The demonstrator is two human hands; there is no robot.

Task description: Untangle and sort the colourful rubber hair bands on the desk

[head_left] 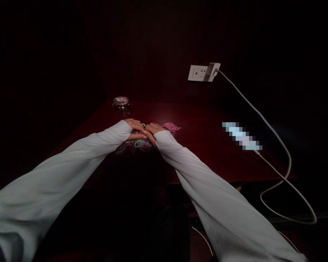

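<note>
A jar [121, 102] is standing at the tabletop's [202, 145] far left, clear of the hands. The left hand [133, 126] is meeting the right hand [154, 128] over a heap of coloured bands [138, 144], keeping them within reach of both. The fingers are lying close together, their grip too small to tell. Just beside, pink bands [172, 126] are lying as a separate heap, and a phone [241, 136] is lying well apart.

We record a dark red-brown tabletop [207, 145]. Near its middle the loose bands [138, 144] are pink, mint green and purple. The heap [172, 126] beside them is plain pink. The sleeves [71, 160] are pale grey-white and unpatterned. At the far edge the jar lid [121, 100] shows pink and white. The socket [197, 72] and cable [262, 116] are white.
</note>
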